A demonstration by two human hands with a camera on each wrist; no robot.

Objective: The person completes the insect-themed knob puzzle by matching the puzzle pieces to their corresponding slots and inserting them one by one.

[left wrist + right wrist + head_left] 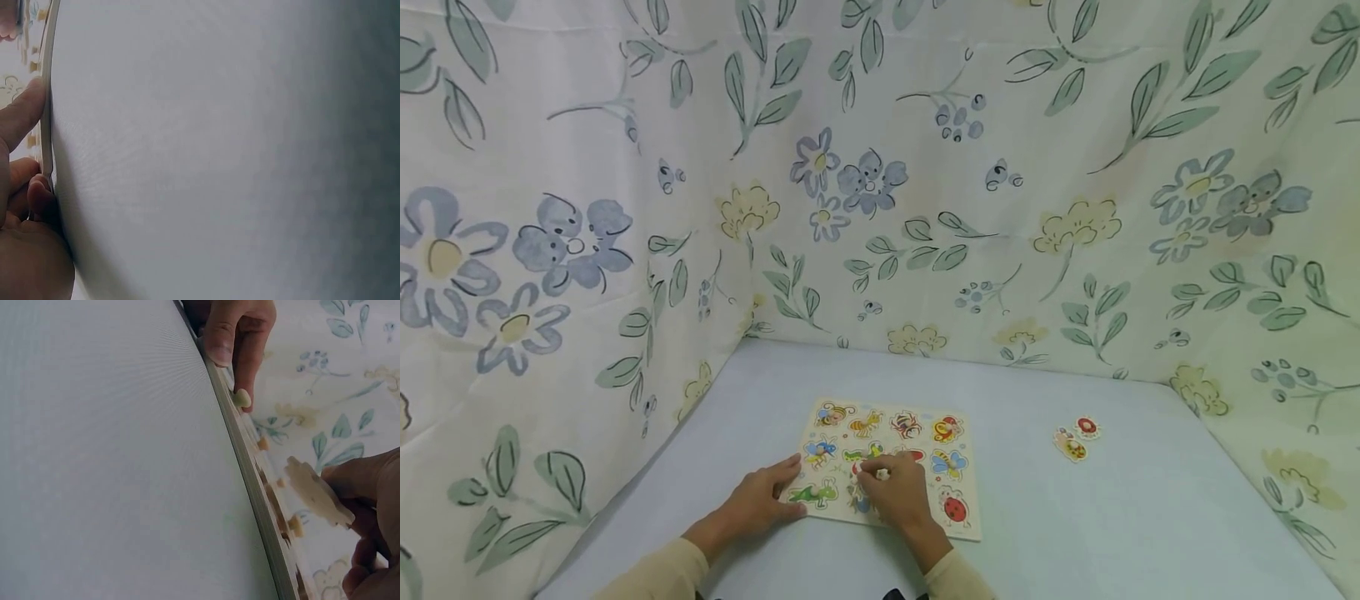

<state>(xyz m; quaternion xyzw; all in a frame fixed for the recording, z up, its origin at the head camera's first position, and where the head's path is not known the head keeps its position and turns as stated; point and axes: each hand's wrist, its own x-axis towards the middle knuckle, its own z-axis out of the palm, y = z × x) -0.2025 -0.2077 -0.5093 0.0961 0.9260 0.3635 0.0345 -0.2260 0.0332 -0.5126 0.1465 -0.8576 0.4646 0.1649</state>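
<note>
A wooden peg puzzle board point(925, 518) with insect pictures lies on the table. My left hand point(765, 497) grips its near left corner, thumb at the front edge and fingers along the left side, beside the green insect piece point(814, 493). Above the board's front middle, my right hand point(897, 490) pinches a flat wooden puzzle piece point(319, 490). In the right wrist view this piece is tilted, its plain pale underside showing and its picture hidden. Below it, small knobs point(296, 525) stick up from the board. The right hand covers part of the pictures in the head view.
Two loose pieces, a round red one point(1087, 427) and a yellow ladybird-like one point(1071, 446), lie on the table point(1120, 517) right of the board. A floral cloth point(925, 275) hangs behind and along the sides of the table.
</note>
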